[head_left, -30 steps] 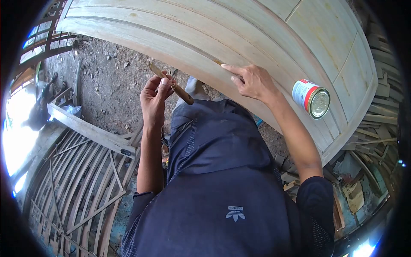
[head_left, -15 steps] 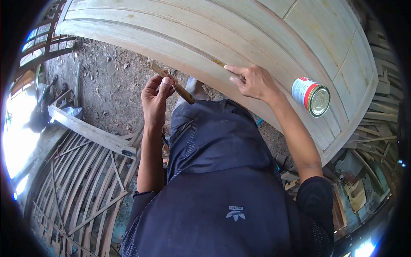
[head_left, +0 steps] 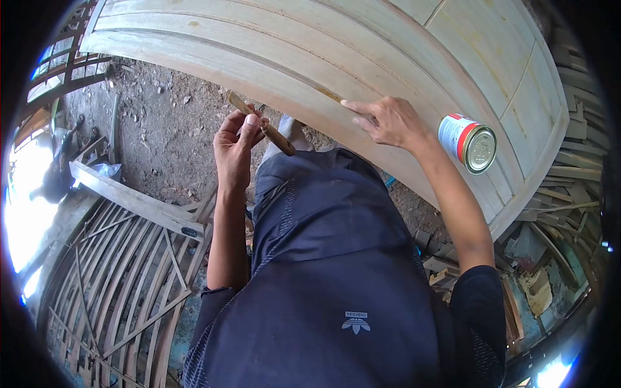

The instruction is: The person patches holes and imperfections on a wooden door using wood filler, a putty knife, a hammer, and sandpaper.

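Observation:
Between the fingers and thumb of my left hand [head_left: 236, 139] is a slim wooden-handled tool [head_left: 279, 139] with a flat, smeared blade pointing up and left. It is held above the ground, just short of the panel's near edge. My right hand [head_left: 391, 123] is over a pale wooden panel [head_left: 272, 32], index finger stretched out and thumb apart, the other fingers partly curled. Its index fingertip rests at a groove, by the end of a yellowish-brown smear [head_left: 328, 93]. A can [head_left: 466, 143] with a white and red label sits on the panel, right of that hand.
Slatted wooden frames [head_left: 123, 278] lie at lower left, beside a pale plank [head_left: 136, 197]. Stacked wood pieces [head_left: 572, 171] fill the right side beyond the panel. Dirt ground [head_left: 158, 129] with wood chips lies under the panel's near edge.
My right index finger has slid slightly right along the groove, and more of the smear shows behind it. My left hand keeps the tool in nearly the same place.

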A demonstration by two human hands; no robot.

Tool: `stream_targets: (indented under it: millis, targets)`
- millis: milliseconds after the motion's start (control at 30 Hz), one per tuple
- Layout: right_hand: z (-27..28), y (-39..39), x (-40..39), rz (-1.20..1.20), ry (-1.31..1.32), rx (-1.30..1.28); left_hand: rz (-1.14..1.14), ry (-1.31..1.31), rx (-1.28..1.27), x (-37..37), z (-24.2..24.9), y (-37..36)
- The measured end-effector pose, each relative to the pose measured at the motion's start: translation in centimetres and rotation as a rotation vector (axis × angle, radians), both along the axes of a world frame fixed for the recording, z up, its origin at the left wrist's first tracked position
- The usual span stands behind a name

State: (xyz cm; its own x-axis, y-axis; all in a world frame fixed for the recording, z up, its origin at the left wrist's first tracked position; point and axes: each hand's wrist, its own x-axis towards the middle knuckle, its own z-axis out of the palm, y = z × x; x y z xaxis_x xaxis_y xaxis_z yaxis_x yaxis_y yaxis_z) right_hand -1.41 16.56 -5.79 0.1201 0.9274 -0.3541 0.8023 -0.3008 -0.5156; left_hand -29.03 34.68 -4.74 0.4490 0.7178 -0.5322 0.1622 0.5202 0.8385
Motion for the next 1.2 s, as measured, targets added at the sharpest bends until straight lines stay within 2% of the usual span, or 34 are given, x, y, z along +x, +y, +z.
stream_targets:
  millis: [167, 233, 367, 433, 533, 733, 933, 1067, 1133, 1200]
  targets:
    - [0.0, -1.4, 0.9, 0.037, 0.016, 0.078, -0.002, 0.013, 0.004, -0.1, 0.2, 0.3]
    - [0.5, -0.8, 0.2, -0.082, 0.079, 0.020, 0.002, 0.003, -0.001, 0.1, 0.2, 0.2]
    - [-0.2, -0.6, -1.6, -0.142, 0.101, 0.085, -0.015, 0.021, 0.011, 0.3, 0.4, 0.2]
    - [-0.1, -1.2, -2.0, -0.093, -0.038, 0.018, -0.037, 0.017, 0.006, 0.4, 0.4, 0.2]
    - [0.0, -1.8, -1.7, -0.061, -0.070, 0.010, -0.049, 0.002, -0.009, 0.9, 0.7, -0.1]
    - [-1.0, 0.3, -3.3, -0.158, 0.015, 0.052, -0.079, -0.037, -0.019, 1.7, 0.8, -0.5]
    - [0.3, -1.4, -2.5, -0.107, -0.035, -0.024, -0.066, -0.032, -0.007, 1.3, 1.1, -0.3]
    - [-0.6, 0.5, -3.5, -0.146, 0.017, -0.014, -0.050, -0.030, -0.013, 1.1, 0.9, -0.3]
    - [-1.9, 2.6, -4.1, -0.200, 0.092, 0.111, -0.057, -0.032, -0.012, 1.4, 1.2, -0.4]
    - [-2.7, 4.4, -4.1, -0.191, 0.099, 0.127, -0.068, -0.033, -0.016, 1.8, 1.4, -0.7]
